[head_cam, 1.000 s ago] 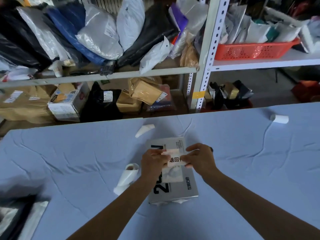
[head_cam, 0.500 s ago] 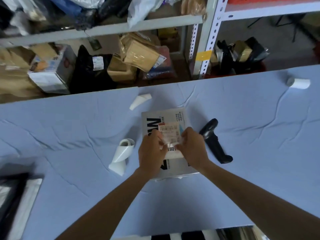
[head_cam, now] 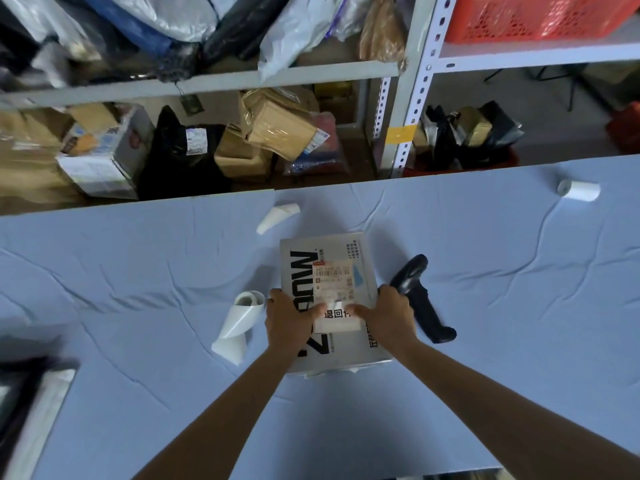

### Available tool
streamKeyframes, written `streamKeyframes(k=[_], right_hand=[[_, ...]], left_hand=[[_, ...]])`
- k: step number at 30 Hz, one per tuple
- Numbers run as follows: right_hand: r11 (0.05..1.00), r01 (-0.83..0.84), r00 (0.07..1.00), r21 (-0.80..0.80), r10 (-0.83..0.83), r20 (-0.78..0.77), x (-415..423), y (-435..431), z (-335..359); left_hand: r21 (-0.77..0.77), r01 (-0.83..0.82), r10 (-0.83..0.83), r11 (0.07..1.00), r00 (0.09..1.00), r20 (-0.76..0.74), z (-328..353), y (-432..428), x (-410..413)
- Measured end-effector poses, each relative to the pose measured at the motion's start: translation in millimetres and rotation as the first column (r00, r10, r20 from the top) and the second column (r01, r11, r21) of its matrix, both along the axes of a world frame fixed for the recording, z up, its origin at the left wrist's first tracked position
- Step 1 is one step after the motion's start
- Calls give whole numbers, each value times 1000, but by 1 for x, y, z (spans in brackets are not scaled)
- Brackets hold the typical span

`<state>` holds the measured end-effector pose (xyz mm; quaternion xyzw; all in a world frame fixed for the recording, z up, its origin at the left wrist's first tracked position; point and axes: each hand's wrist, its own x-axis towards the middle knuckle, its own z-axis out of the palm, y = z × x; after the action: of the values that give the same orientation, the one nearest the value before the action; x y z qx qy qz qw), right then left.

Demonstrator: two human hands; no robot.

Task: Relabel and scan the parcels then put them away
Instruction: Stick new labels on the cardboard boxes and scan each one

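A flat grey parcel with big black letters lies on the blue table cloth. It carries a printed shipping label. Just below that label sits a white label with black characters. My left hand and my right hand pinch it at either end, thumbs on top, holding it against the parcel's face. A black handheld scanner lies on the cloth right beside my right hand.
Two curled white backing strips lie left of the parcel, and a label roll rests far right. A dark bag sits at the table's left edge. Beyond the table stand metal shelves packed with parcels and a red basket.
Both hands have brought the white label down from mid-air onto the parcel, below the shipping label. The scanner has come into sight beside my right hand.
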<state>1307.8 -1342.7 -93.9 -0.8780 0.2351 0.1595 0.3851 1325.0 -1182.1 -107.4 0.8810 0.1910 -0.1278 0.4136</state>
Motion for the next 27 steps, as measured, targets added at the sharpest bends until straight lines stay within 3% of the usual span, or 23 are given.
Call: streamKeyframes(k=[8, 13, 18, 23, 27], right_hand=[[975, 124, 990, 183, -134, 41, -7, -10, 30], [966, 167, 971, 199, -196, 140, -6, -28, 70], [936, 304, 937, 177, -328, 122, -23, -67, 90], [831, 540, 821, 134, -555, 133, -76, -107, 106], [639, 768, 627, 44, -764, 153, -156, -122, 121]], left_hand=[[-17, 47, -46, 999, 995, 92, 41, -7, 14], [46, 113, -120, 992, 978, 169, 81, -26, 25], [70, 258, -267, 964, 941, 207, 103, -69, 32], [-23, 489, -470, 872, 848, 245, 116, -127, 11], [-66, 721, -695, 690, 685, 216, 125, -175, -34]])
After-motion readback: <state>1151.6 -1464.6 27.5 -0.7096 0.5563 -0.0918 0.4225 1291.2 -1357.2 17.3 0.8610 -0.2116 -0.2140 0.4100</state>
